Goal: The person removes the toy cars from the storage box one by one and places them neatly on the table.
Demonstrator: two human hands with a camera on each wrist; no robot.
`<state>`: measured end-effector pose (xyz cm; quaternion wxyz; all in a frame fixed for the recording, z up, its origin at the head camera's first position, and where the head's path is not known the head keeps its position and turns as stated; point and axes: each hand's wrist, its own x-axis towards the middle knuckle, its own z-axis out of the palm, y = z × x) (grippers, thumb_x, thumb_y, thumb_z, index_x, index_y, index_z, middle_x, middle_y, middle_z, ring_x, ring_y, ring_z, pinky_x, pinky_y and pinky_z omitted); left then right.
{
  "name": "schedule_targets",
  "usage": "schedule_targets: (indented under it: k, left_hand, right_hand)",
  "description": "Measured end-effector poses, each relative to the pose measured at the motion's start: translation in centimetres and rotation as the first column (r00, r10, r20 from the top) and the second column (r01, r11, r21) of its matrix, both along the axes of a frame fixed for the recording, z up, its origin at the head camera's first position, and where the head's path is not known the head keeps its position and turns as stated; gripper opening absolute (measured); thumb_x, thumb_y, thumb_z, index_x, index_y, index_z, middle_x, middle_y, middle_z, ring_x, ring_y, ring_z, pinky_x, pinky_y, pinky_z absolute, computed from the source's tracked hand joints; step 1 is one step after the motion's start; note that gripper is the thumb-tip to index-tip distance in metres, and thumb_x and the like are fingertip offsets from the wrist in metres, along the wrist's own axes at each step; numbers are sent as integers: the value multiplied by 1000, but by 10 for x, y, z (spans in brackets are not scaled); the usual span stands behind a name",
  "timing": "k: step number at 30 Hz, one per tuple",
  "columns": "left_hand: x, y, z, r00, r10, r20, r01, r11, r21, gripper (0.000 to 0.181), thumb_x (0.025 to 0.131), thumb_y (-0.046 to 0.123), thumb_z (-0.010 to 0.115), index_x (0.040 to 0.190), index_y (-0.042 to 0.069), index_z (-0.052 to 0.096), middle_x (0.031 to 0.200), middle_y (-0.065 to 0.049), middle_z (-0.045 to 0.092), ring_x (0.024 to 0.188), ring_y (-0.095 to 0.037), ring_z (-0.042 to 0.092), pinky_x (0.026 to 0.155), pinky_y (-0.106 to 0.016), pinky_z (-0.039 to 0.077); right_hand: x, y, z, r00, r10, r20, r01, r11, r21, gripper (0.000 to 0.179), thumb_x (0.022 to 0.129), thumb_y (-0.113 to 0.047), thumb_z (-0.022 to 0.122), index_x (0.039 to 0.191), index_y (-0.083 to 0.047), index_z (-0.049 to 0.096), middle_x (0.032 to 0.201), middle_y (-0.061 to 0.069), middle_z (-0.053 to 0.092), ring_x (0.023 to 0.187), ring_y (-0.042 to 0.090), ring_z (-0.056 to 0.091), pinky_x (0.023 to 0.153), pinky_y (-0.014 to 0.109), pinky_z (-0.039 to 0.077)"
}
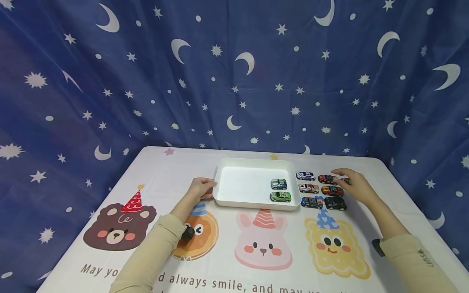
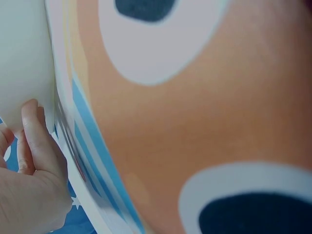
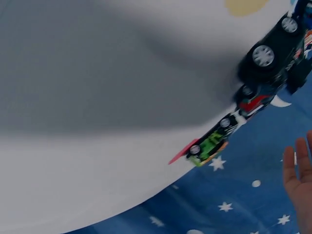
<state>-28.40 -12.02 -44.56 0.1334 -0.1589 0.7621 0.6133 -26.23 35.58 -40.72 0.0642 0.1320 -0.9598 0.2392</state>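
Observation:
A white shallow tray (image 1: 234, 202) stands on the table with a blue-and-white toy car (image 1: 279, 184) and a green toy car (image 1: 281, 197) in its right part. At the tray's left end, my left hand (image 1: 199, 189) pinches the wall between thumb and fingers; the left wrist view shows this hand (image 2: 39, 156) too. My right hand (image 1: 353, 185) hovers over the right side of the toy car group, near a red-and-black car (image 1: 327, 179) and a yellow-and-red car (image 1: 332, 191). In the right wrist view its fingers (image 3: 302, 163) look extended, apart from the cars.
Right of the tray stand a white car (image 1: 305, 176), a white-and-red car (image 1: 309, 188), a blue car (image 1: 312, 202) and a black car (image 1: 335, 203). A dark object by the right hand is partly hidden. Behind the table (image 1: 183, 162) hangs a blue star-patterned curtain (image 1: 205, 85).

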Motion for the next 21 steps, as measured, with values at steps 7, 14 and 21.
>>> schedule_targets:
  k: [7, 14, 21]
  left_hand:
    - [-2, -3, 2, 1000, 17, 5, -17, 1000, 2, 34, 90, 15, 63, 121, 1, 60, 88, -7, 67, 61, -5, 63, 57, -19, 59]
    - [-1, -1, 2, 1000, 13, 9, -13, 1000, -6, 34, 91, 15, 62, 122, 0, 59, 97, -11, 68, 63, -5, 63, 60, -20, 60]
    - [1, 0, 1, 1000, 12, 7, -12, 1000, 11, 35, 91, 14, 62, 123, -1, 58, 97, -13, 69, 62, -5, 64, 59, -20, 59]
  right_hand:
    - [4, -23, 7, 998, 47, -51, -49, 998, -30, 30, 92, -5, 58, 120, 7, 57, 119, 30, 58, 108, 46, 54, 88, 59, 51]
    - [10, -46, 10, 994, 84, -70, -86, 996, -35, 29, 91, -4, 59, 119, 6, 58, 117, 28, 60, 107, 45, 56, 89, 58, 51]
    - [13, -70, 12, 991, 126, -52, -129, 990, -57, 31, 90, -4, 61, 120, 3, 59, 120, 25, 60, 109, 42, 56, 91, 57, 51]
